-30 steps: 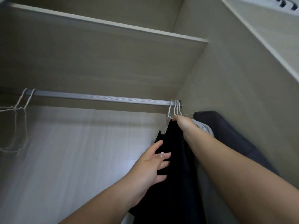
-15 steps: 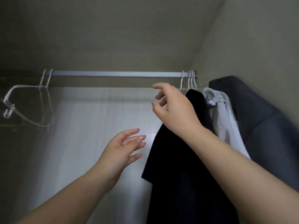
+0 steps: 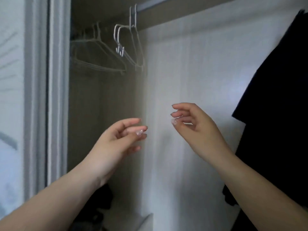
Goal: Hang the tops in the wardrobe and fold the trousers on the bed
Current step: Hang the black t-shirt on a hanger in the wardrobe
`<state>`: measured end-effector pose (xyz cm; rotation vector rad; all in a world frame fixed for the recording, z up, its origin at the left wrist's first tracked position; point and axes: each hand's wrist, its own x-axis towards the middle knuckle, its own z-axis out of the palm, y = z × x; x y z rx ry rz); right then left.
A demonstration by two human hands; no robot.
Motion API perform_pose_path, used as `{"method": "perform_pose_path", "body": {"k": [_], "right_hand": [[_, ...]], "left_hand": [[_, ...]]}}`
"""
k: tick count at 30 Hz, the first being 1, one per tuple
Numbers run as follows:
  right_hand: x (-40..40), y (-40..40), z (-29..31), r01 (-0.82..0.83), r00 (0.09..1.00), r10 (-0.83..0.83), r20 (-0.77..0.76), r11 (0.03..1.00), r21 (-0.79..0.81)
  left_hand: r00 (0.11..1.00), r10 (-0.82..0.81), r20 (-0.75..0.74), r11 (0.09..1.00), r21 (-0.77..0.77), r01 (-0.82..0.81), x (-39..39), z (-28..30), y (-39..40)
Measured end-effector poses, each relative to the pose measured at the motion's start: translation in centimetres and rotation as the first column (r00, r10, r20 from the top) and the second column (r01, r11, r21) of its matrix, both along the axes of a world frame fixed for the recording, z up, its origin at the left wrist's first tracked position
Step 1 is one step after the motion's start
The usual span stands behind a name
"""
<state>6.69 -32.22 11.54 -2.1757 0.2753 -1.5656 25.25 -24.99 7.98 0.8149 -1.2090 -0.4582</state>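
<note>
I look into the open wardrobe. A black top hangs at the right edge, its hanger out of view. Several empty white wire hangers hang from the rail at the upper left. My left hand is raised in the middle of the view with loosely curled fingers and holds nothing. My right hand floats beside it, fingers relaxed and empty, a short way left of the black top without touching it.
The wardrobe's pale back panel fills the middle. A sliding door frame stands at the left. Some dark clothing lies low in the wardrobe, and a white ledge sits at the bottom.
My right hand has let go of the black top's hanger and both hands have drawn back. My view has swung left and down, bringing the empty hangers closer.
</note>
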Motion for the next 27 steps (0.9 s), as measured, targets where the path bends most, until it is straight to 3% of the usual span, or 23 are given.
{"method": "perform_pose_path", "body": {"k": [8, 16, 22, 27], "right_hand": [[8.3, 4.4, -11.0, -0.368, 0.913, 0.397, -0.096, 0.901, 0.231], [13.6, 12.5, -18.7, -0.541, 0.744, 0.647, -0.168, 0.731, 0.417], [16.4, 22.4, -21.8, -0.610, 0.594, 0.770, -0.232, 0.619, 0.495], [17.5, 34.7, -24.7, -0.690, 0.394, 0.863, -0.314, 0.504, 0.519]], "left_hand": [[0.943, 0.319, -0.093, 0.943, 0.126, -0.307, 4.2, -10.6, 10.9], [0.798, 0.565, -0.209, 0.818, 0.272, -0.507, 5.4, -18.9, 23.0], [0.616, 0.747, -0.251, 0.663, 0.361, -0.656, 3.7, -22.8, 34.4], [0.433, 0.863, -0.260, 0.505, 0.438, -0.744, 0.8, -25.8, 46.9]]}}
